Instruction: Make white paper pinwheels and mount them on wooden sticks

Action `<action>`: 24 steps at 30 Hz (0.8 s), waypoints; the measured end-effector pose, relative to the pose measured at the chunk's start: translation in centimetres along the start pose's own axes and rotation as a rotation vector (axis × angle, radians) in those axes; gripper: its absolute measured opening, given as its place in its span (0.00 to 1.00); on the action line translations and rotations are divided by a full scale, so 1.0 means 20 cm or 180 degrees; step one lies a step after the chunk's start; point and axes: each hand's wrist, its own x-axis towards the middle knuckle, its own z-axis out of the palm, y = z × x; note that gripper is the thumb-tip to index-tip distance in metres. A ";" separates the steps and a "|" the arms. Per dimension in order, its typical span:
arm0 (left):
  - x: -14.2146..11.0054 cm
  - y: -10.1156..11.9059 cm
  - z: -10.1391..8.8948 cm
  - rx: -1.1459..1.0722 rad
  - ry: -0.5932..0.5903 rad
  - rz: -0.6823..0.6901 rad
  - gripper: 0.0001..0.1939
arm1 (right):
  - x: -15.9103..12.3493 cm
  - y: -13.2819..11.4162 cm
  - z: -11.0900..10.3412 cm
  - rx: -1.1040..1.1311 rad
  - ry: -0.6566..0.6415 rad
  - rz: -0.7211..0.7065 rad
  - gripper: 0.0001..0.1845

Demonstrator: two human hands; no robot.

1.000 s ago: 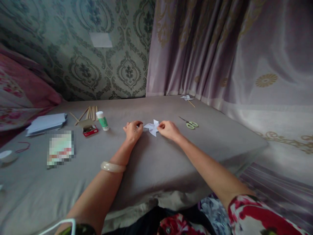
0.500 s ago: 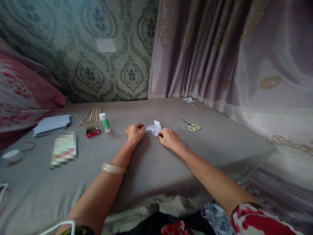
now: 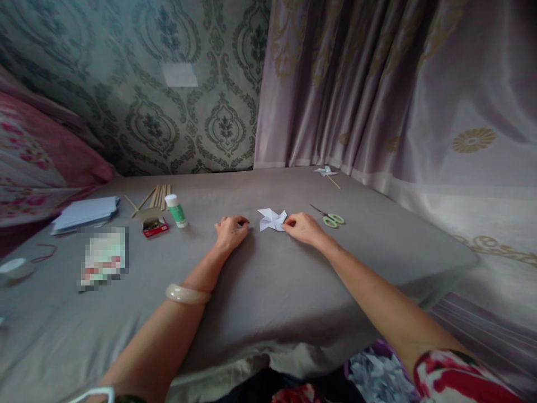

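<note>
A white folded paper pinwheel point(image 3: 272, 219) lies on the grey cloth in front of me. My right hand point(image 3: 304, 228) is closed at its right edge, thumb and fingertips pinching one blade. To the left of the pinwheel and apart from it, my left hand point(image 3: 232, 230) rests on the cloth, thumb and forefinger brought together. Whatever sits between those fingertips, if anything, is too small to make out. Scissors with pale green handles point(image 3: 329, 217) lie just beyond my right hand.
On the left stand a glue stick point(image 3: 176, 211) and an open red box point(image 3: 154, 225), near wooden sticks point(image 3: 160, 197), a paper stack point(image 3: 86, 214), a red cord point(image 3: 46, 253) and a white round container point(image 3: 15, 269). A pinwheel on a stick point(image 3: 325, 172) lies at the back right.
My right hand has shifted right along the pinwheel's edge, and the pinwheel has turned and moved slightly right. My left hand stays almost where it was, its fingers still together.
</note>
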 end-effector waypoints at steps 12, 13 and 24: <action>-0.01 -0.05 0.04 0.0106 0.0119 0.0038 0.14 | 0.05 -0.03 0.14 -0.0266 0.0080 -0.0446 0.11; -0.01 -0.06 0.04 0.0104 0.0138 0.0018 0.14 | 0.05 -0.03 0.15 -0.0241 0.0094 -0.0499 0.11; -0.01 -0.07 0.05 0.0117 0.0214 0.0119 0.14 | 0.03 0.03 0.20 -0.0087 0.0314 -0.0871 0.11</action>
